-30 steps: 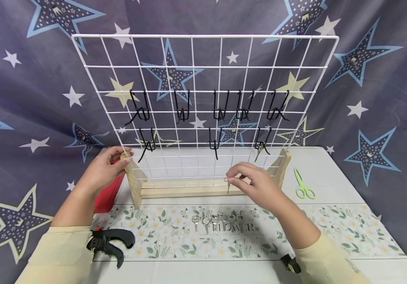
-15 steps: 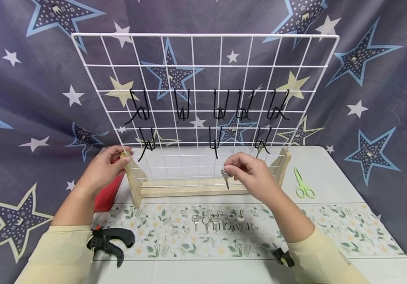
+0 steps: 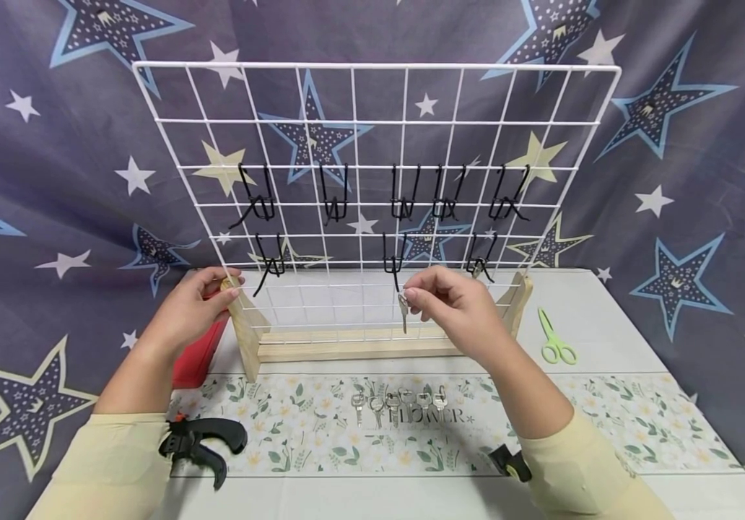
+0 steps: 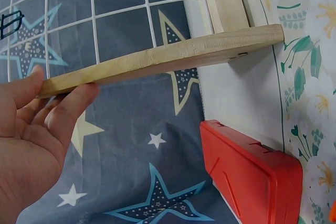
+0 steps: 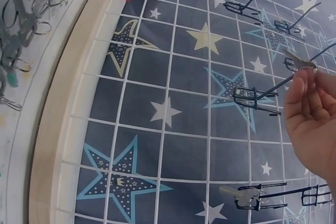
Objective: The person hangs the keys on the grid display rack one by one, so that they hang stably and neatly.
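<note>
Key (image 3: 403,306) (silver) pinched in right hand (image 3: 453,303) grip.

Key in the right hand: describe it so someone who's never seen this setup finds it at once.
Start at the white wire grid standing in a wooden base on the table. Just in front of its lower rows, below the middle black hook, the right hand pinches a small silver key that hangs blade down. Unlike the row of keys lying on the floral mat, it is held up in the air.
</note>
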`<state>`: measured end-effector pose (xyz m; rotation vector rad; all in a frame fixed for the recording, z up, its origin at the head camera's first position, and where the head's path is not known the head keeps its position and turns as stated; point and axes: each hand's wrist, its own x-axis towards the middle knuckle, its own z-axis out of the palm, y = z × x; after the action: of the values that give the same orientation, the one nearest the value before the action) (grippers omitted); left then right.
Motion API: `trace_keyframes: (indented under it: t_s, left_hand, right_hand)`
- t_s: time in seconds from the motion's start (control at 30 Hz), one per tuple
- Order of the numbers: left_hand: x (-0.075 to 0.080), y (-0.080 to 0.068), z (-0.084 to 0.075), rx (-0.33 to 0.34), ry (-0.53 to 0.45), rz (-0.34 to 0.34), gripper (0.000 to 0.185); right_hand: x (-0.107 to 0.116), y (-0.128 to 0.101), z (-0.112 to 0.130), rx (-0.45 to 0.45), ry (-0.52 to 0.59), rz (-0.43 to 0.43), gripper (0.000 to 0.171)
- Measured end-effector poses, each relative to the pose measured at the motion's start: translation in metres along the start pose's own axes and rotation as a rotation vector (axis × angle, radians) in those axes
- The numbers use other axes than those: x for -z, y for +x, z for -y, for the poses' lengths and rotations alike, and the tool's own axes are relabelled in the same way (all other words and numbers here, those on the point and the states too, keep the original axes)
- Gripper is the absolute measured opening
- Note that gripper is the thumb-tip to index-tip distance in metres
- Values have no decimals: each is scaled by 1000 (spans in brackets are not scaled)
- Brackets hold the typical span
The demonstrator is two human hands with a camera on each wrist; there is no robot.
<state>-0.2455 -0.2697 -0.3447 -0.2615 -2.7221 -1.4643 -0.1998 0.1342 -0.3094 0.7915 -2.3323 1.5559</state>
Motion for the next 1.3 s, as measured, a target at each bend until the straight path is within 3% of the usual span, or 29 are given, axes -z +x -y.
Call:
trace_keyframes:
  t_s: [0.33, 1.0, 1.3]
  left_hand:
    - [0, -1, -1, 3, 3, 2, 40]
    - [0, 1, 0, 4, 10, 0, 40]
    - [0, 1, -1, 13, 13, 3, 39]
  right_hand:
    - [-1, 5, 7, -29, -4, 5, 11]
    - [-5, 23, -9, -177, -83, -32, 11]
    - [-8, 35, -19, -195, -65, -59, 15]
